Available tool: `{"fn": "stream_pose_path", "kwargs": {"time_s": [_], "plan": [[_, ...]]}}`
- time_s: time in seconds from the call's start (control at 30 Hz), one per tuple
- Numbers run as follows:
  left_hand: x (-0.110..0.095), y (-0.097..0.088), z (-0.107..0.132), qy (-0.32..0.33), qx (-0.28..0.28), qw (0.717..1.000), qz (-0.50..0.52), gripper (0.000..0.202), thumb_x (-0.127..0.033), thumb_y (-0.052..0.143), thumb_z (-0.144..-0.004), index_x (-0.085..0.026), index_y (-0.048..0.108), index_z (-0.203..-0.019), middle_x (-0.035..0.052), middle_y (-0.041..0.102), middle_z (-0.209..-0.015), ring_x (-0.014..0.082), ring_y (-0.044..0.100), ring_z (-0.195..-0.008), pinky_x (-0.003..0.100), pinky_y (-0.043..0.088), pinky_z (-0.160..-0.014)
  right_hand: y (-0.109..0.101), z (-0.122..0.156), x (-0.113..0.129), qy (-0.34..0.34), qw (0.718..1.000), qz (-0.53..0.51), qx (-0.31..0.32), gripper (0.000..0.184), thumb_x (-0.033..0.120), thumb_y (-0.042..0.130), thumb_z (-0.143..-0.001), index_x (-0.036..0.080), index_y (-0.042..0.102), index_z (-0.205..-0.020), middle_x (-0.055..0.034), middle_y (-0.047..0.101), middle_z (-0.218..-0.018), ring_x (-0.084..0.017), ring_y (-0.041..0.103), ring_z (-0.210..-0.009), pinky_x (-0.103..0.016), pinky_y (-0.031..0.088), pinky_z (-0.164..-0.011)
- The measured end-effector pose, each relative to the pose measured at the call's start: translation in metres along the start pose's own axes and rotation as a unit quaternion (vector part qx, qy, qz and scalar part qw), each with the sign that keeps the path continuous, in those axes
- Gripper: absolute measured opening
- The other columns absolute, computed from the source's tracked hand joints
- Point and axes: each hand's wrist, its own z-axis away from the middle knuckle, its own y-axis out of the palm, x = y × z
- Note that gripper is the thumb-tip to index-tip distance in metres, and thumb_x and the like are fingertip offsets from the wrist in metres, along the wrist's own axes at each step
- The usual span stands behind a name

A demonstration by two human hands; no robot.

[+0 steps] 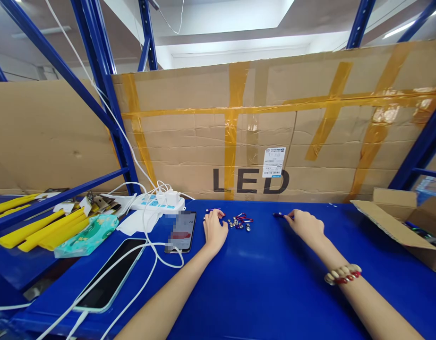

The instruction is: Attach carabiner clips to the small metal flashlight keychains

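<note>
My left hand (pixel 215 229) rests on the blue table (pixel 267 283) with its fingers curled round a small thin piece whose tip shows at the knuckles. Just right of it lies a little heap of small metal parts with red and blue bits (pixel 240 221). My right hand (pixel 305 224) lies further right, fingers pinched on a small dark blue pen-like part (pixel 279 215) that points left. A bead bracelet (pixel 342 273) sits on my right wrist.
Two phones lie at left, one (pixel 181 232) near my left hand, one (pixel 109 276) at the front with white cables. A power strip (pixel 157 201), tissue pack (pixel 86 236) and yellow strips (pixel 44 229) sit further left. An open carton (pixel 405 222) stands right; taped cardboard (pixel 274 127) walls the back.
</note>
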Motion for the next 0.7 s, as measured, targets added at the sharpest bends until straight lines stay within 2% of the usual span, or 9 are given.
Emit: {"fn": "stream_pose_path", "kwargs": {"time_s": [0.23, 0.4, 0.7], "plan": [[-0.0005, -0.0058, -0.0017, -0.042, -0.002, 0.999, -0.022, 0.023, -0.004, 0.045, -0.068, -0.021, 0.05, -0.083, -0.002, 0.058, -0.093, 0.0172, 0.044, -0.093, 0.031, 0.03, -0.078, -0.0005, -0.0014, -0.0042, 0.01, 0.999, 0.027, 0.025, 0.026, 0.03, 0.045, -0.085, 0.014, 0.06, -0.101, -0.0133, 0.061, -0.1, -0.027, 0.057, -0.094, -0.033, 0.042, -0.07], [-0.0007, -0.0048, 0.0008, -0.021, 0.003, 0.999, -0.034, 0.021, -0.005, 0.045, -0.069, -0.02, 0.049, -0.082, -0.0018, 0.057, -0.095, 0.017, 0.043, -0.093, 0.031, 0.03, -0.078, -0.0007, -0.0013, -0.0063, 0.017, 0.998, 0.048, 0.024, 0.026, 0.027, 0.047, -0.084, 0.012, 0.061, -0.099, -0.0155, 0.061, -0.099, -0.027, 0.058, -0.094, -0.032, 0.042, -0.068], [-0.0036, 0.0011, 0.0076, 0.028, 0.035, 0.998, -0.041, 0.02, -0.005, 0.045, -0.07, -0.02, 0.05, -0.081, 0.0005, 0.054, -0.099, 0.017, 0.042, -0.097, 0.031, 0.029, -0.085, 0.0001, -0.0018, -0.0054, 0.022, 0.998, 0.057, 0.021, 0.023, 0.029, 0.049, -0.083, 0.014, 0.062, -0.094, -0.014, 0.061, -0.096, -0.027, 0.059, -0.092, -0.03, 0.041, -0.065]]}}
